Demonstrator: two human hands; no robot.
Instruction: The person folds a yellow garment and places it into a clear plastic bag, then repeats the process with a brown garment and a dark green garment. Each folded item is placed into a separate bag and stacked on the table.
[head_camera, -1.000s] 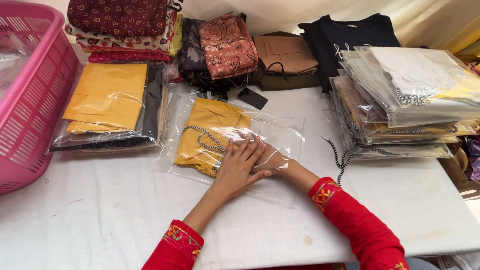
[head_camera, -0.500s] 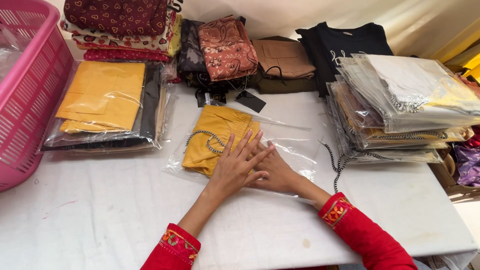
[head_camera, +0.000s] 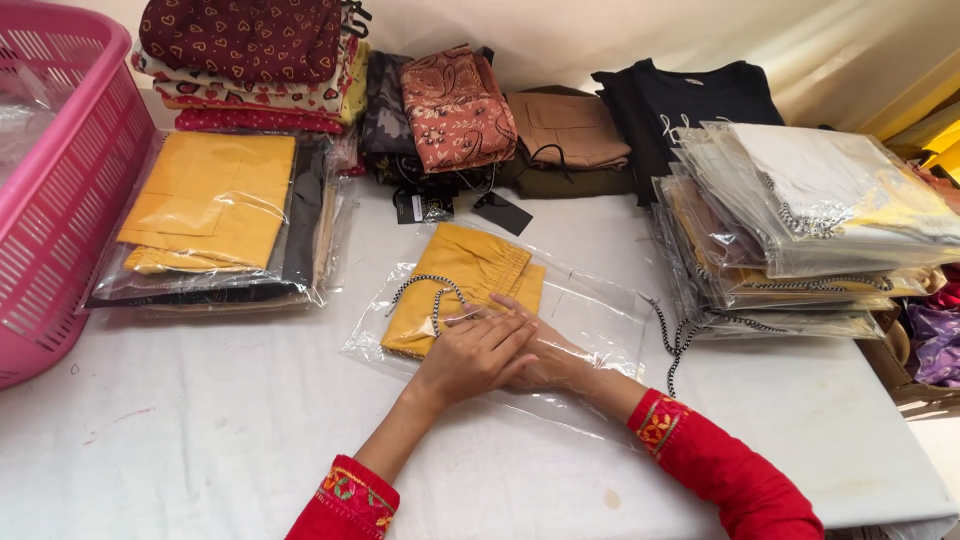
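A clear plastic bag (head_camera: 590, 310) is laid flat at table (head_camera: 200, 440) centre; a folded yellow garment (head_camera: 455, 285) with a black-and-white drawstring (head_camera: 425, 290) is held inside it, toward the bag's 9 o'clock end. The left hand (head_camera: 475, 355) is pressed flat on the bag, fingers together, at the garment's 5 o'clock corner. The right hand (head_camera: 545, 360) is seen inside the bag, under the film, mostly covered by the left; its grip cannot be told. At 9 o'clock a pink basket (head_camera: 60, 200) is seen, contents unclear. At 10 o'clock, bagged yellow and dark garments (head_camera: 210, 210) are stacked. At 3 o'clock a pile of bagged clothes (head_camera: 800, 220) is stacked. Unbagged folded clothes (head_camera: 450, 110) are lined at 12 o'clock.
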